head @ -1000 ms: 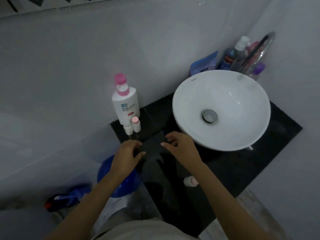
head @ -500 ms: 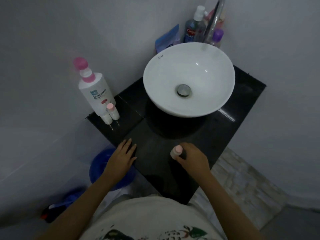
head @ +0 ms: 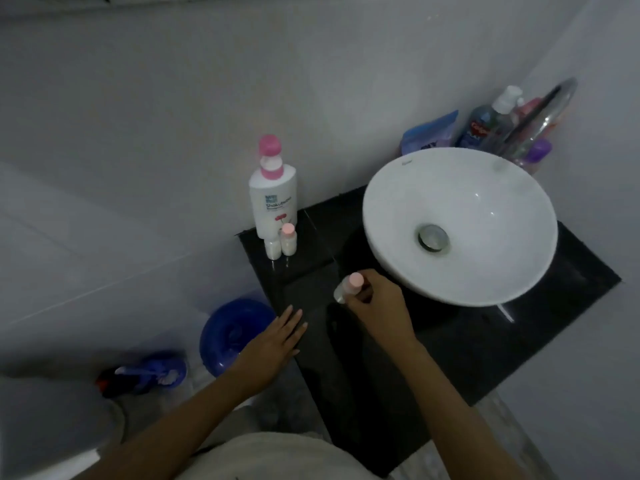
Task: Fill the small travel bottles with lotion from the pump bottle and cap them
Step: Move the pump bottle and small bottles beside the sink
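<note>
A white lotion pump bottle with a pink pump stands at the back left corner of the black counter. Two small travel bottles stand right in front of it: one with a pink cap, one without a visible cap. My right hand grips a third small travel bottle with a pink cap, tilted, just above the counter in front of the basin. My left hand lies flat with fingers spread on the counter's left edge, holding nothing.
A white round basin fills the counter's right part, with a chrome tap, toiletry bottles and a blue pouch behind it. On the floor to the left are a blue bucket and a blue brush.
My right hand has taken the pink-capped small bottle from the counter's front and carried it up toward the basin. My left hand stays flat on the counter edge. The camera view has shifted.
</note>
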Action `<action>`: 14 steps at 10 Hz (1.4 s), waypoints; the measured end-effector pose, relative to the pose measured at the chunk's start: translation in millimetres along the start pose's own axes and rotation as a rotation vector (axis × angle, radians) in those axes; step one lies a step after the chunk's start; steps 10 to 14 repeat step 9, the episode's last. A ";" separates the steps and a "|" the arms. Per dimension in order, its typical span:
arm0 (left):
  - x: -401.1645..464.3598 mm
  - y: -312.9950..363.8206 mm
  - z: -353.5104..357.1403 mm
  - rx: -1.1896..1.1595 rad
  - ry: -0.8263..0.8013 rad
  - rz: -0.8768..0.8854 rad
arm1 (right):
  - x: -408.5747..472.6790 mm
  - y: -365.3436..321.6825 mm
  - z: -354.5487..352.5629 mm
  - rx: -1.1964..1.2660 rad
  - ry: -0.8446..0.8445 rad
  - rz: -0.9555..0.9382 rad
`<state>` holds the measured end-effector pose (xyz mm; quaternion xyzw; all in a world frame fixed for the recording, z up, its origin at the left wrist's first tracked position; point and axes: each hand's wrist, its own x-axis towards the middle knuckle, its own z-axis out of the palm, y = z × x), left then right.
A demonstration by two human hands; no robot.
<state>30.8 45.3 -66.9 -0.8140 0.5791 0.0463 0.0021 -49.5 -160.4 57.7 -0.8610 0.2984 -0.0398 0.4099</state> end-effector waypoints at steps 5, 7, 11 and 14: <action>3.6 13.4 -4.6 -0.088 -0.010 -0.119 | 144.3 -38.2 61.4 -0.128 -0.187 -0.059; 5.5 20.0 -9.6 -0.032 0.003 -0.039 | 146.6 -43.0 62.6 -0.048 -0.228 -0.012; 10.3 25.4 -19.1 0.002 0.000 0.042 | 127.8 -37.5 51.9 -0.009 -0.271 -0.012; 10.3 25.4 -19.1 0.002 0.000 0.042 | 127.8 -37.5 51.9 -0.009 -0.271 -0.012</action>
